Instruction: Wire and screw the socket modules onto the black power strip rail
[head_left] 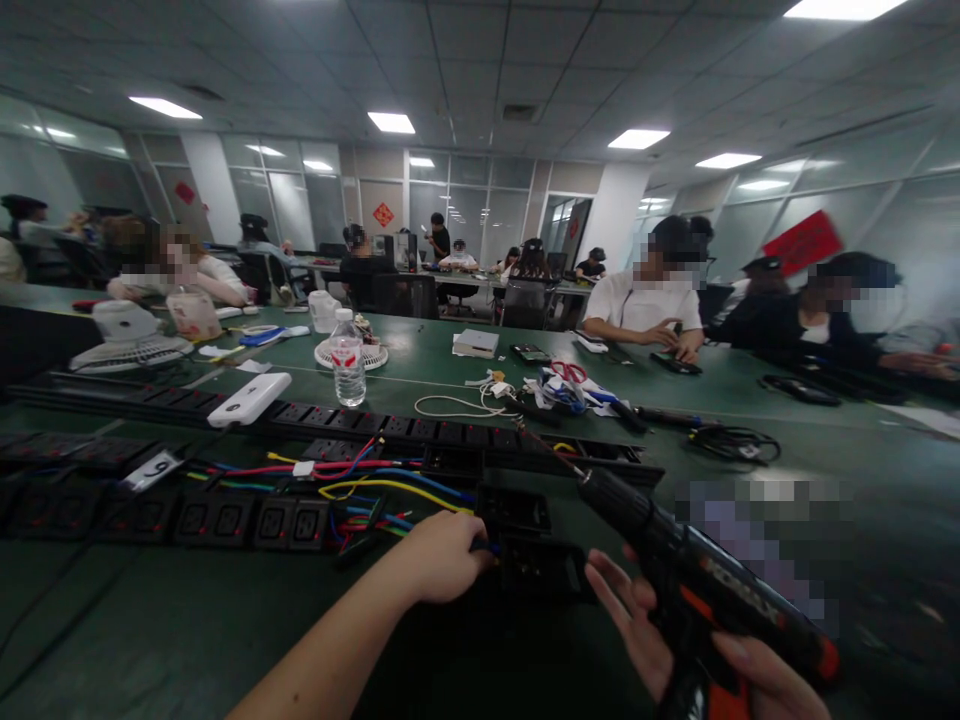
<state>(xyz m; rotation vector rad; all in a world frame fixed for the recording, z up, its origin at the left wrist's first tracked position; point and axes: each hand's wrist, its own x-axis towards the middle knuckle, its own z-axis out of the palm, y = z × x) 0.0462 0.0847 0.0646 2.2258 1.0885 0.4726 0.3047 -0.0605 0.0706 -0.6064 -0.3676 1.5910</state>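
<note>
My left hand (pixel 448 553) reaches in from the lower left with its fingers closed around a blue wire (pixel 491 547) beside an open black plastic end housing (pixel 544 568). Part of its grip is hidden. In my right hand (pixel 637 630) is a black and orange cordless drill (pixel 705 580), its long thin bit pointing up and left over the table. Some fingers of that hand stretch out toward the housing. Black power strips (pixel 217 518) lie across the left, with red, yellow, blue and green wires (pixel 405 482) running loose toward a second black housing (pixel 514 510).
On the green table (pixel 420 345) stand a water bottle (pixel 349 358) and a white power bank (pixel 250 399). Red-handled scissors (pixel 568 372) lie among bundled items. A coiled black cable (pixel 739 443) is at right. People, including one in a white shirt (pixel 645 305), sit across the table.
</note>
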